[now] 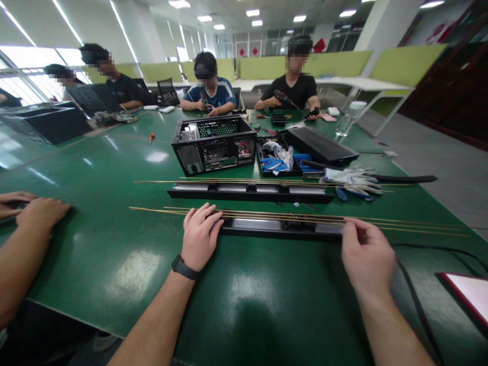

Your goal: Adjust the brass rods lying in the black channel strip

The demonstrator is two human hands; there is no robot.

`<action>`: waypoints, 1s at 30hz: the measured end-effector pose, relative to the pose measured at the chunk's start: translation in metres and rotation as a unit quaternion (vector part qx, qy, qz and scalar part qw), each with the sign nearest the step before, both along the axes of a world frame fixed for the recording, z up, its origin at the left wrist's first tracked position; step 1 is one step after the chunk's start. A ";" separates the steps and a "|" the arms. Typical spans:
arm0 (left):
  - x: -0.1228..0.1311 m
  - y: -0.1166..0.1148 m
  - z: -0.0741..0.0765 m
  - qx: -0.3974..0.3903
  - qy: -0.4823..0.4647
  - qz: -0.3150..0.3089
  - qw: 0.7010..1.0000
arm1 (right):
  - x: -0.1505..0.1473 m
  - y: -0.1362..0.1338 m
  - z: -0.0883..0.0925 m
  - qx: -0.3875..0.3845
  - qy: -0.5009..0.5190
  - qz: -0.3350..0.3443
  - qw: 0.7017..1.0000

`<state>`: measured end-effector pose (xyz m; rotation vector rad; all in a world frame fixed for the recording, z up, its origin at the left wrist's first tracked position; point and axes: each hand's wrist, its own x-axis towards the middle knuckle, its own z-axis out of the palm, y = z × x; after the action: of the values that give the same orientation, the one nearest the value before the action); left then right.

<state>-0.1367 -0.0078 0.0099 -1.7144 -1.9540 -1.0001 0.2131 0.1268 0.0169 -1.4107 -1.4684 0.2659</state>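
A long black rail (259, 230) with a silvery inner strip lies across the green table in front of me. Several thin gold-coloured rods (412, 227) run lengthwise along its top and stick out past both ends. My left hand (201, 236), a dark band on its wrist, grips the left end of this rail, fingers curled over the rods. At the right end, my right hand (368, 254) pinches a rod between thumb and fingers; the exact contact is partly hidden. Just beyond lies a second black rail (247, 194), also with gold rods along it.
Behind the rails stand an open computer case (213, 145) and a black tray (263, 165) with work gloves (280, 156). More gloves (353, 182) lie to the right. A black cable (415, 300) curves near my right arm. Co-workers sit across the table; another person's hands (41, 211) are at left.
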 end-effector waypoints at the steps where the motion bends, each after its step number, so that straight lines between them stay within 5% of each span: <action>1: 0.000 0.000 0.000 0.001 -0.001 0.000 1.000 | -0.005 -0.004 0.002 0.031 -0.049 0.016 0.998; 8: -0.004 0.001 0.000 0.003 -0.006 0.006 1.000 | -0.021 -0.008 -0.001 0.184 -0.203 0.127 0.953; 15: -0.008 -0.003 0.007 -0.006 -0.014 0.077 0.997 | -0.014 -0.003 -0.006 0.196 -0.220 0.101 0.950; 30: -0.014 -0.004 0.008 -0.011 -0.015 0.074 0.997 | -0.017 -0.006 -0.008 0.170 -0.257 0.061 0.949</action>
<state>-0.1509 -0.0122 0.0178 -1.5474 -2.0840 -0.9586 0.1960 0.1207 0.0094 -1.1528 -1.9199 -0.2969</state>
